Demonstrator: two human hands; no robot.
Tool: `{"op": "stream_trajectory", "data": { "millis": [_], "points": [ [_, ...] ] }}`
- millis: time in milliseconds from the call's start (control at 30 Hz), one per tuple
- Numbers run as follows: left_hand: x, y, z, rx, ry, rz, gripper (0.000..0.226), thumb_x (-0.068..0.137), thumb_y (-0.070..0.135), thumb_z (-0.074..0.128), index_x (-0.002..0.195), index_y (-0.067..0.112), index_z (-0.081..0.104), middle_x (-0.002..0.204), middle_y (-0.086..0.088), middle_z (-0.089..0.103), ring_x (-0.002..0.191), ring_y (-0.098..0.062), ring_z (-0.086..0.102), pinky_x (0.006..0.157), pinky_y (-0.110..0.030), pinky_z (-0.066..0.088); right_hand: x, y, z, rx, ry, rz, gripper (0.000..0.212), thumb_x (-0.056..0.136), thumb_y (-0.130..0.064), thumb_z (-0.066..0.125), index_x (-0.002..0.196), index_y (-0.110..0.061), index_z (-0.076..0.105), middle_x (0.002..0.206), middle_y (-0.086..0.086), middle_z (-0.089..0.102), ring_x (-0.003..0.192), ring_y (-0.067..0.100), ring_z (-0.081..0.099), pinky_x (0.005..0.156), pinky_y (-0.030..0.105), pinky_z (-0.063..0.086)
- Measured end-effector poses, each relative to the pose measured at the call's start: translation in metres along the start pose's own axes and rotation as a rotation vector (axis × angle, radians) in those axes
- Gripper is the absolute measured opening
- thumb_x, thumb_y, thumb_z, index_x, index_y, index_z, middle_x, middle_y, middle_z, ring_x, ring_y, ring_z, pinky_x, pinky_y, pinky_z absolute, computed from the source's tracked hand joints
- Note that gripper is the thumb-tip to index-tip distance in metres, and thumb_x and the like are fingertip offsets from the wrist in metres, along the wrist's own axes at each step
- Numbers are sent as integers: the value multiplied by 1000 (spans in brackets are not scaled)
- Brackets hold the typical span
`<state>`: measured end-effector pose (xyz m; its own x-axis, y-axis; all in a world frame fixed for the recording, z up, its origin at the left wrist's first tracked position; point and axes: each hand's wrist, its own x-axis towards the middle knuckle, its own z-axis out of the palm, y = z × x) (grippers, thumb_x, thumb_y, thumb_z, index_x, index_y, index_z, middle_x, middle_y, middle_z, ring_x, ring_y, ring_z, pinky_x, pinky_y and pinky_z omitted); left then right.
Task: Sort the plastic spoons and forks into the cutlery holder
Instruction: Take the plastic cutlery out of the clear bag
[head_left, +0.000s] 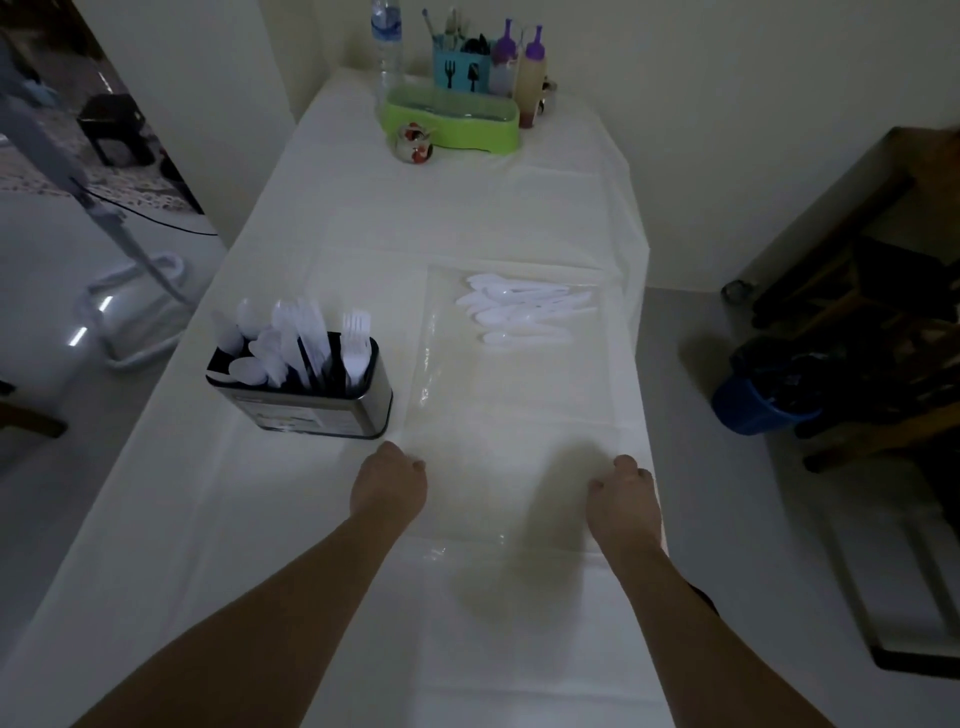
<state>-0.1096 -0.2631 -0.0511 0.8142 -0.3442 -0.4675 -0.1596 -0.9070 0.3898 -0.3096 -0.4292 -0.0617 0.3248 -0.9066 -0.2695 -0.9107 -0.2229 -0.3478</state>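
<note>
Spoons (524, 306) lie in a loose white heap on the far right of the counter (291, 519), on a clear plastic sheet (519, 415) spread over the white cloth. Well to their left stands the holder (304, 392), a dark metal-sided box near the counter's left edge. Forks (332, 338) stand upright in its right part and more spoons in its left; the divider between them is hard to make out in the dim light.

Both hands rest at the near edge of the sheet, backs up, well short of the heap. The left hand (388, 486) has its fingers curled under, just in front of the holder's near right corner. The right hand (623, 499) is curled the same way near the counter's right edge. Each seems to touch or pinch the sheet's edge, but the fingertips are hidden beneath the knuckles, so I cannot tell whether they grip it or hold nothing.

At the far end of the counter stand a water bottle (387, 47), a teal caddy (461, 67), two purple-capped squeeze bottles (530, 83), a green tray (452, 122) and a small glass jar (414, 143). A blue bin (748, 410) sits on the floor to the right; the furniture beyond it is too dark to read.
</note>
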Motion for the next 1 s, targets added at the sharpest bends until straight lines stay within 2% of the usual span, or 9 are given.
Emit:
{"op": "stream_trajectory", "data": {
  "millis": [100,167,233,400,533,633,767,933,1000],
  "points": [
    [6,-4,-4,-219,-81,-78,30,96,26,51,99,0,66,95,-18,69,89,-34,67,75,-35,50,-1,0,1,-113,31,13,31,96,-21,45,119,-1,48,116,18,55,101,31,55,83,35,44],
    [2,-3,-6,-439,-161,-125,20,96,20,50,90,4,61,77,-17,64,63,-30,62,58,-36,51,-1,0,0,-235,49,5,35,97,-25,41,122,-2,46,120,17,54,108,31,53,94,37,41],
    [-4,-1,-10,-559,-218,-170,13,98,18,49,91,10,55,73,-15,61,53,-25,55,50,-29,44,0,0,0,-311,53,-4,36,99,-27,37,125,-3,43,122,16,53,111,30,52,98,37,39],
    [-7,-6,-21,-576,-190,-112,15,97,19,52,92,8,60,71,-12,62,48,-22,58,47,-24,42,5,-2,-5,-140,-5,56,31,96,-20,49,120,0,44,116,21,59,102,35,61,81,36,48],
    [-12,-17,-30,-672,-226,-155,18,96,22,58,96,5,62,76,-13,63,53,-22,59,51,-26,44,-1,-2,-11,-54,-81,110,19,94,-15,47,107,-4,56,106,16,66,95,33,63,68,28,40],
    [-18,-36,-37,-864,-282,-256,22,92,23,67,93,2,60,78,-15,62,58,-27,62,57,-32,48,-17,-7,-8,2,-133,153,20,93,-14,45,105,-4,58,107,17,66,98,35,62,70,27,38],
    [-28,-71,-42,-1121,-289,-381,32,88,30,72,91,2,59,80,-17,65,69,-32,65,50,-29,49,-52,-13,0,72,-153,209,22,95,-16,45,111,-3,53,114,18,63,105,35,60,76,29,39],
    [-43,-111,-35,-1370,-247,-491,42,92,41,62,66,10,51,54,-10,55,43,-21,50,37,-19,36,-101,-15,15,123,-195,240,27,95,-15,43,115,-3,57,105,13,60,106,33,59,87,34,49],
    [-48,-126,-32,-1370,-181,-535,44,91,43,62,65,10,50,53,-11,56,42,-21,50,35,-18,36,-123,-20,19,175,-257,262,28,96,-12,46,118,-6,61,115,12,62,114,29,57,94,31,48]
  ]
}}
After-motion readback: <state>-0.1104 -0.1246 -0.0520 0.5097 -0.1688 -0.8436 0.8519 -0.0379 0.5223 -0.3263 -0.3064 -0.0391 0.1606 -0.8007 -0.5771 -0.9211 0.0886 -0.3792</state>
